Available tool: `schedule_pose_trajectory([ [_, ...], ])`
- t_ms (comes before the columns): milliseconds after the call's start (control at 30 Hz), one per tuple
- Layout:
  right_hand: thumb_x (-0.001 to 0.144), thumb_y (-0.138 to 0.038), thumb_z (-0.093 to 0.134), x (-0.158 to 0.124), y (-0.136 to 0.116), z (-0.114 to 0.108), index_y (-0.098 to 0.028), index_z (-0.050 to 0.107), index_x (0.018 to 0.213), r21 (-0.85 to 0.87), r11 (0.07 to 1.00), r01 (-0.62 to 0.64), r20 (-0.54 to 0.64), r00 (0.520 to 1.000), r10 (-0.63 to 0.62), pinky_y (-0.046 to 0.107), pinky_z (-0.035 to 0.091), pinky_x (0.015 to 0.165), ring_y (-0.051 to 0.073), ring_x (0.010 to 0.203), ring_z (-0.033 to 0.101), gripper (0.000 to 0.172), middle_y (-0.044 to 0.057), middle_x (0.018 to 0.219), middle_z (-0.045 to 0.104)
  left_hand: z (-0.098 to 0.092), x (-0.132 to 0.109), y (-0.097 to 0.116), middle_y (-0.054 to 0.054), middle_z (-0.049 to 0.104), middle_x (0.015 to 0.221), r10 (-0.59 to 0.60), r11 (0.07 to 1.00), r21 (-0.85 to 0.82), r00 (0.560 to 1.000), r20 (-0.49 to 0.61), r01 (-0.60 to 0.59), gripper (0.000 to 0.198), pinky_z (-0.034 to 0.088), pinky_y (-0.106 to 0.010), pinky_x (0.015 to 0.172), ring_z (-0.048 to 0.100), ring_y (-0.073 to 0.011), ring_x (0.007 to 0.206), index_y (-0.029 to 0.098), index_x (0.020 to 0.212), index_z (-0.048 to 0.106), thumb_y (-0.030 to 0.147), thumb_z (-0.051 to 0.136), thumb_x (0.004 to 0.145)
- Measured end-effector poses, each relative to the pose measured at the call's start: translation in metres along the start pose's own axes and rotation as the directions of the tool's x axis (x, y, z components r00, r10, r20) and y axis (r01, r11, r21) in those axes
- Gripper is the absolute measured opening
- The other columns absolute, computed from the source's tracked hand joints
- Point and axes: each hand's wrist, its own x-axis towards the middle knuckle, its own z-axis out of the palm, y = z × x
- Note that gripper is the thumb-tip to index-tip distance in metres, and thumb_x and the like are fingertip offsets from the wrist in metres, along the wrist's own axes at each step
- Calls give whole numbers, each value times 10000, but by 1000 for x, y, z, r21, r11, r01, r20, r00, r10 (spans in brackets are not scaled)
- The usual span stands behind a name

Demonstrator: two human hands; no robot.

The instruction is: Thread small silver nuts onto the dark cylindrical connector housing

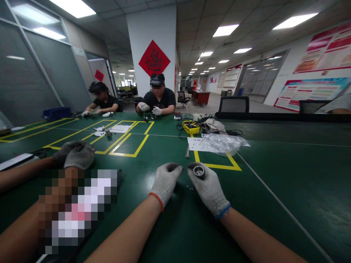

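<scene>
Both my hands wear grey knit gloves and rest on the green table. My right hand is closed round a small round black part with a metal ring face, held at its fingertips. My left hand lies just beside it with its fingers curled in, its fingertips close to the part; nothing shows in it. Tiny metal bits lie on the table between the two hands.
A co-worker's gloved hands rest at my left. Two more people sit at the far side. A crumpled clear plastic bag on white paper, a screwdriver, a yellow tester with cables, and yellow floor-tape boxes lie ahead.
</scene>
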Motion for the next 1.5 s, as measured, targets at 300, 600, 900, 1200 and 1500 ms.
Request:
schedule_pose_trajectory([
  [300, 764, -531, 763, 2, -2, -2, -187, 752, 835, 34, 999, -26, 82, 996, 23, 401, 593, 730, 264, 787, 721, 352, 100, 842, 779, 6, 2, -4, -70, 793, 829, 104, 993, 50, 994, 38, -105, 125, 561, -308, 792, 729, -210, 818, 152, 789, 772, 231, 686, 832],
  [600, 744, -490, 749, 2, -1, -1, -181, 745, 827, 74, 997, -20, 40, 999, 17, 389, 589, 727, 256, 780, 719, 319, 98, 823, 781, 4, 2, -2, -80, 806, 877, 120, 991, 49, 991, 64, -123, 135, 571, -329, 821, 736, -223, 847, 154, 836, 785, 250, 690, 834],
  [900, 691, -496, 758, 6, 2, -5, -182, 746, 799, 127, 989, -79, -2, 997, 80, 369, 564, 676, 239, 731, 692, 333, 68, 755, 750, 0, -2, -6, -65, 789, 961, 401, 883, 238, 914, 66, -405, 178, 568, -322, 822, 717, -206, 882, 194, 987, 788, 198, 679, 846],
  [1200, 618, -543, 803, 7, -5, -7, -173, 734, 767, 137, 976, -168, 47, 985, 163, 315, 471, 520, 189, 590, 583, 405, 12, 598, 631, -2, -3, -7, -55, 733, 900, 532, 741, 404, 836, 136, -537, 140, 523, -281, 755, 697, -183, 832, 208, 970, 798, 182, 680, 899],
  [1500, 692, -490, 727, 6, -4, -3, -215, 646, 736, 72, 997, -16, 28, 1000, 14, 348, 528, 671, 211, 708, 628, 291, 36, 721, 684, -6, -2, 0, -53, 753, 923, 533, 759, 421, 845, 37, -497, 128, 543, -293, 815, 700, -192, 875, 206, 953, 792, 171, 681, 899],
])
